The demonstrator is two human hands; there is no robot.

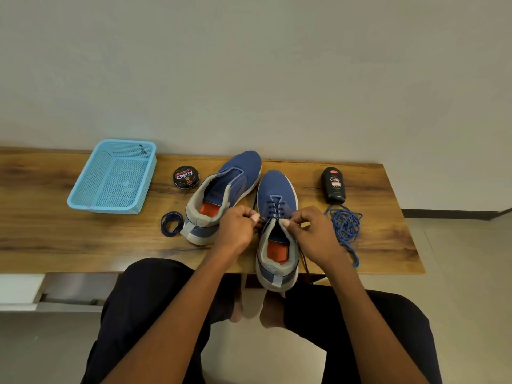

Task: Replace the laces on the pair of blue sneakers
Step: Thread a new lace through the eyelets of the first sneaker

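both hands pinch dark lace ends, left hand (237, 228) and right hand (309, 231) flanking the near sneaker (277, 217), whose toe points away.

Soft, even indoor light fills my view; nothing is harsh or dim. The table (69, 245) shows a mild sheen along its middle grain. Faint shadows sit under the basket (112, 176) and beside the tin (186, 177). The wide lens bends the table's far edge and stretches my forearms toward the bottom corners. The centre is sharp; the frame's outer edges look slightly soft.
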